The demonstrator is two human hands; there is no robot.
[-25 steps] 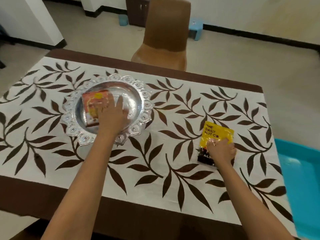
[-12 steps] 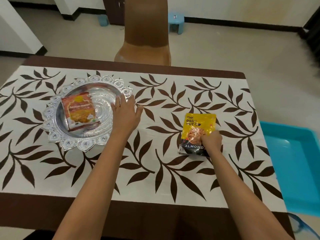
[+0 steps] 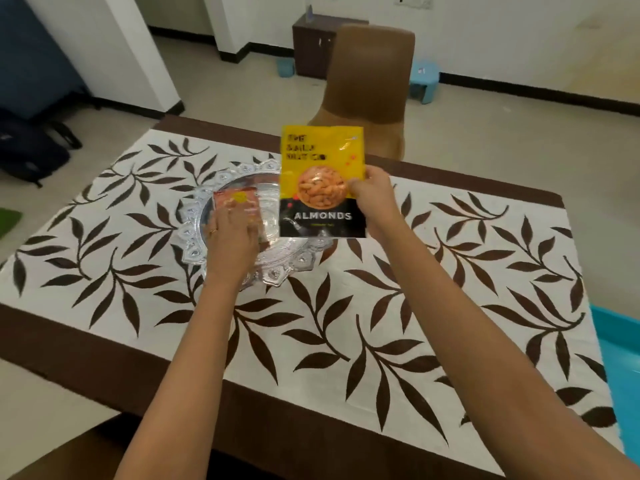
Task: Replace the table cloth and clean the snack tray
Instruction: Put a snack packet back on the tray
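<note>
Yellow above and black below, a glossy almond packet (image 3: 322, 181) stands upright in the air near the middle of the frame, its printed front towards the camera. The right hand (image 3: 375, 199) holds it by its right edge, with the thumb on the front and the fingers (image 3: 377, 174) curled round behind. The packet's lower left part overlaps the view of a round silver tray with an ornate scalloped rim (image 3: 188, 233), which sits on the surface left of centre.

Inside the tray lies an orange snack packet (image 3: 237, 202). The left hand (image 3: 230, 237) rests palm down on its nearer part, the fingers stretched forward and fairly flat over it, though blur hides the fingertips. A ring shows on one finger.

Under the tray, a white table cloth printed with dark brown leaves and edged with brown bands (image 3: 433, 289) covers the whole surface.

Beyond the far edge stands a brown high-backed chair (image 3: 370, 81). Behind the chair are a dark low cabinet (image 3: 311, 39) and a small light blue stool (image 3: 424, 79). A bright blue plastic tub (image 3: 620, 358) shows at the right edge of the frame, and a dark bag (image 3: 27, 150) lies on the floor at the upper left.
</note>
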